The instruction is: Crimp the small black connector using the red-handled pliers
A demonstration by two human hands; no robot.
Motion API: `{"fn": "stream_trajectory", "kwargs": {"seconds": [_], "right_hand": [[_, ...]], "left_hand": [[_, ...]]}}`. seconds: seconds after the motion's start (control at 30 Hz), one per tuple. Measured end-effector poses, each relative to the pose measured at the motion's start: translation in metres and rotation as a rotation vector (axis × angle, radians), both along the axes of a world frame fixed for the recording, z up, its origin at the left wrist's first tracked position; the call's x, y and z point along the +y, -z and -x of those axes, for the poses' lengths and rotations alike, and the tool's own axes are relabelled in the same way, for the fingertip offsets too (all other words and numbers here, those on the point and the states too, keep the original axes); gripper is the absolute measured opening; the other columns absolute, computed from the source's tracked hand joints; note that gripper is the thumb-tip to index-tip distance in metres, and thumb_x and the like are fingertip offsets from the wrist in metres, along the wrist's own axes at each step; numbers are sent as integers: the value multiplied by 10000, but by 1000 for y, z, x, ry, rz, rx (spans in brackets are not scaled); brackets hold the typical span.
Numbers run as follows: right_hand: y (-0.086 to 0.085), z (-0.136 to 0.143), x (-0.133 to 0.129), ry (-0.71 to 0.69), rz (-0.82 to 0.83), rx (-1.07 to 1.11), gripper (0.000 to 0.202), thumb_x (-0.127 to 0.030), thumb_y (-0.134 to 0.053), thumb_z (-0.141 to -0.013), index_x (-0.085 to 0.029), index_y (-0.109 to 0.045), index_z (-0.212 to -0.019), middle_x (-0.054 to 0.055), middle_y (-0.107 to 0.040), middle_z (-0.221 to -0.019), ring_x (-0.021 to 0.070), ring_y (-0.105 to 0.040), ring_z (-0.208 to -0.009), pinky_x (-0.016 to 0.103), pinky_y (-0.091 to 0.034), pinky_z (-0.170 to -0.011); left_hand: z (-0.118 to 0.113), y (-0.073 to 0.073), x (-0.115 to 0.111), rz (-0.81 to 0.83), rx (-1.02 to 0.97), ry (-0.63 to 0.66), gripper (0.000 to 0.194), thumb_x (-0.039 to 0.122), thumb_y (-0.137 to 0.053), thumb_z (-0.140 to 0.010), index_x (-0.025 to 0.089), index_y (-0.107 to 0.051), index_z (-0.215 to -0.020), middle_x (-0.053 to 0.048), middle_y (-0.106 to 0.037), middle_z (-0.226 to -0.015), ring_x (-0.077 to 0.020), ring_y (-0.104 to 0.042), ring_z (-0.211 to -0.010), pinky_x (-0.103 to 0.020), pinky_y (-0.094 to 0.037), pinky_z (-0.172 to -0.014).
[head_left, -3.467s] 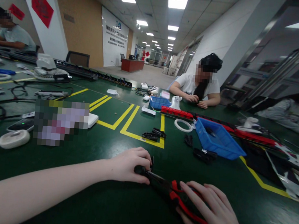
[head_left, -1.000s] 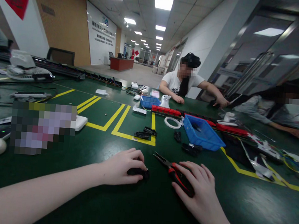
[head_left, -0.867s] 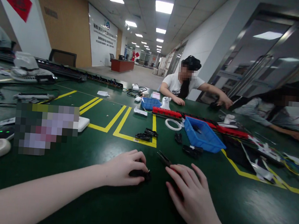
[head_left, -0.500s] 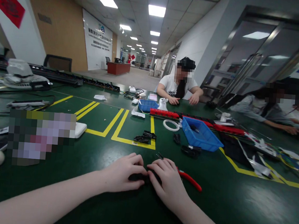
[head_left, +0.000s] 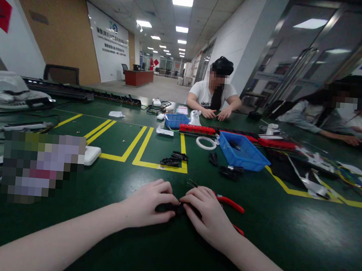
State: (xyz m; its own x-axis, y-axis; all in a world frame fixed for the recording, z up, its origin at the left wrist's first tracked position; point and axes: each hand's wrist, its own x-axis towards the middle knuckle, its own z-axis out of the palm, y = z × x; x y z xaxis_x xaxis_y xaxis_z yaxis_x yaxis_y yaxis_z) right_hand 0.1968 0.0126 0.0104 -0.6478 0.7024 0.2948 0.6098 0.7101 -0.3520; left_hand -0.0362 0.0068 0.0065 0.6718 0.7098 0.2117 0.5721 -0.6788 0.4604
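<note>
A small black plastic part [head_left: 179,209] lies between my two hands, low over the green table, and most of it is covered by fingers. My left hand [head_left: 149,202] pinches its left side between thumb and fingers. On the other side, my right hand [head_left: 207,215] has its fingertips closed on the part's right end. Pliers with red handles [head_left: 232,204] lie on the table just beyond and beneath my right hand, their jaws partly hidden. Farther off, similar black parts [head_left: 170,162] rest on the yellow tape, and more black parts [head_left: 228,172] lie to the right.
A blue bin [head_left: 244,160] with a dark item inside stands ahead to the right, near a white ring [head_left: 206,143]. Behind are a smaller blue bin [head_left: 176,121] and red strips [head_left: 197,129]. A white box [head_left: 92,155] lies left. A person [head_left: 214,92] sits opposite; others sit right.
The camera view has tilted down and turned slightly. My right fingers have shifted a little on the black part, and more of the pliers' second red handle shows beside my right wrist.
</note>
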Motion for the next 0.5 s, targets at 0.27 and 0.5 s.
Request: {"fn": "stream_trajectory", "kwargs": {"seconds": [0.27, 0.5], "right_hand": [[1, 2, 0, 24, 64, 26, 140, -188, -544, -924, -234, -676, -935, 49, -662, -978, 225, -566, -972, 452, -412, -942], [5, 8, 0, 97, 95, 73, 161, -147, -543, -917, -237, -669, -874, 22, -673, -949, 213, -576, -956, 447, -399, -923]], "left_hand": [[0, 1, -1, 21, 3, -6, 237, 312, -612, -935, 257, -655, -1161, -43, -594, -1065, -217, -551, -993, -354, -488, -840], [1, 1, 0, 9, 2, 0, 240, 312, -610, -936, 244, -661, -1161, -50, -598, -1059, -219, -554, -987, -357, -490, -834]]}}
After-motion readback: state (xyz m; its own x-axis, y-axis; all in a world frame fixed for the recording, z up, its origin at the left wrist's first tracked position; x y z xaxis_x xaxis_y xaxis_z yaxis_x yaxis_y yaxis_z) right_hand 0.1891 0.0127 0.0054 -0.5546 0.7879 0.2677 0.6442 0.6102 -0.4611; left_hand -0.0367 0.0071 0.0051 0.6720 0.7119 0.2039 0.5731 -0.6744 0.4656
